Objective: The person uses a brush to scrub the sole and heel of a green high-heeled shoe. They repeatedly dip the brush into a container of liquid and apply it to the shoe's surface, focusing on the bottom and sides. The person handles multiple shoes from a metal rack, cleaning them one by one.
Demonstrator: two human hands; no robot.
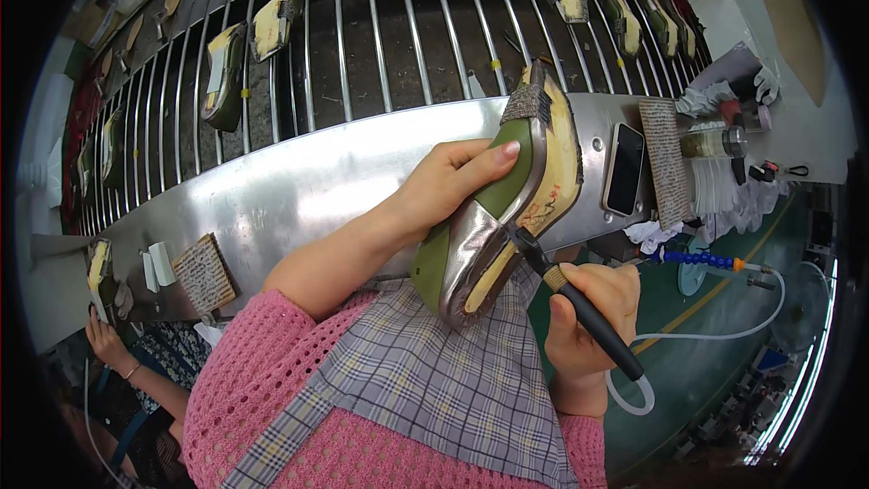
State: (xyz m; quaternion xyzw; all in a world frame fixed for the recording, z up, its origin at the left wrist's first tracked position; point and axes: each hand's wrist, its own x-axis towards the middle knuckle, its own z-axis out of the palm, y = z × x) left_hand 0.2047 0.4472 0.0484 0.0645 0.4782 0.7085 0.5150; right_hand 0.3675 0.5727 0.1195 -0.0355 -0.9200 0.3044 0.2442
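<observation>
Bottom side up, a green and silver shoe upper on its last (511,172) is in front of my chest, its cream underside turned to the right. My left hand (444,181) is closed round its green side, thumb on top and the other fingers mostly hidden behind it. In my right hand (596,312) is a black-handled tool (593,321) with a tan wrapped collar. Its small dark head is at the rim of the shoe's underside, near the middle; I cannot tell whether it is a brush. A pale tube (644,403) curls beside the handle's rear end.
A metal-rod conveyor (389,36) carries several similar shoes beyond the steel ledge (299,158). On the right are a phone (625,169), a corrugated board (665,163) and a jar (715,143). At the left, another person's hand (107,344) is by a shoe (100,276).
</observation>
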